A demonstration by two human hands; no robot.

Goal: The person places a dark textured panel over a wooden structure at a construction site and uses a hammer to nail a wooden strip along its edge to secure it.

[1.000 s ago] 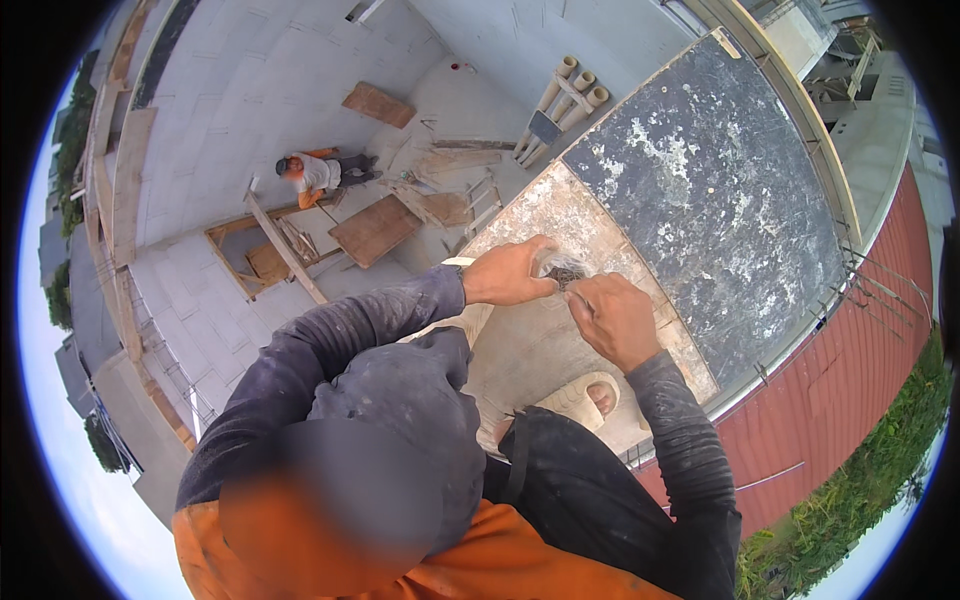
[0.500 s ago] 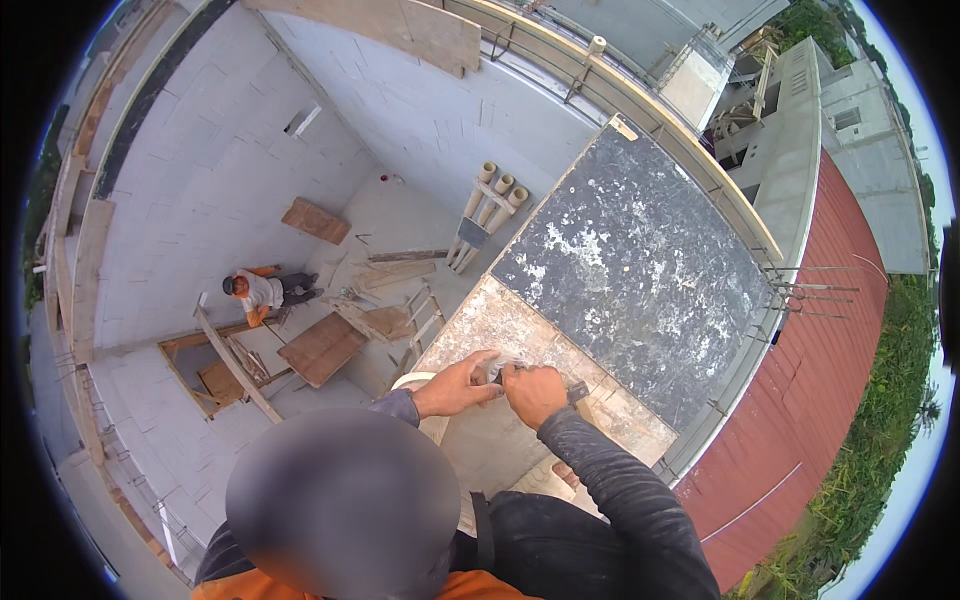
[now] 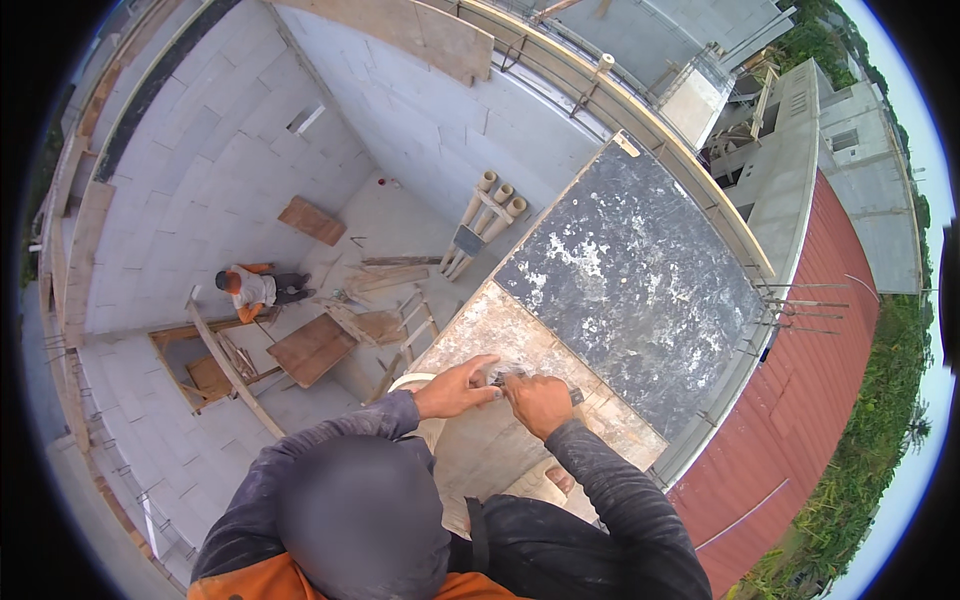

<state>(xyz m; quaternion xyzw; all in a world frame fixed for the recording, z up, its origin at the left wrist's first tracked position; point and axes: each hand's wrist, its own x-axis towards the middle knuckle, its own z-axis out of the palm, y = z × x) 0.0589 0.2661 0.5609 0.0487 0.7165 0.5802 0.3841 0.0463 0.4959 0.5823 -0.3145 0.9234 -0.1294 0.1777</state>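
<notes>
While the bare left hand (image 3: 452,392) is hovering above the pale, scuffed plywood strip (image 3: 632,422), its thumb and forefinger are standing apart around a small, translucent and dark bundle (image 3: 494,379); whether they are pinching it, I cannot tell. Just beside it, the bare right hand (image 3: 541,404) is curling closed around a dark, narrow tool (image 3: 577,397), whose end is jutting out past the little-finger side. The bundle is sitting between the two hands, partly hidden by the fingers.

Beyond the strip, a large black panel blotched with white (image 3: 640,280) is adjoining its far edge. Farther right, a red corrugated metal roof (image 3: 790,420) is sloping along the building. Well below, a person in a pale top with orange sleeves (image 3: 252,290) is standing near a brown rectangular wooden board (image 3: 313,348), and three cream cylindrical pipes (image 3: 472,212) are leaning close to the light grey wall (image 3: 430,110).
</notes>
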